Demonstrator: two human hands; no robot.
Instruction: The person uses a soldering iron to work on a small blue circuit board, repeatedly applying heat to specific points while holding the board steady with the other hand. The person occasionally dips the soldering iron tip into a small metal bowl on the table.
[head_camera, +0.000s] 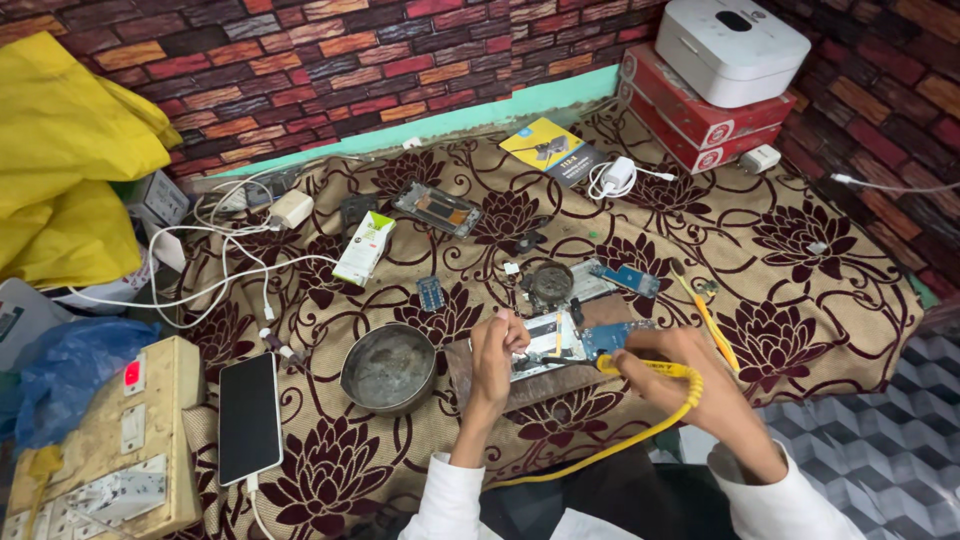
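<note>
Hands at an opened phone (560, 340) on a wooden block (520, 385), centre of the floral cloth (800, 300). Right hand (690, 375) closed round a yellow-corded soldering iron (610, 362); left hand (497, 352) pinching something thin, can't tell what. Phone: bare blue board, silver frame. Looks light, rigid, fragile; hold by frame edges. Metal bowl (388, 368) just left.

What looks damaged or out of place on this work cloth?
The opened phone under the left hand has its insides bare, and a second stripped phone frame lies askew near the wall. White cables sprawl tangled on the left. The right hand grips a yellow-corded tool.
</note>
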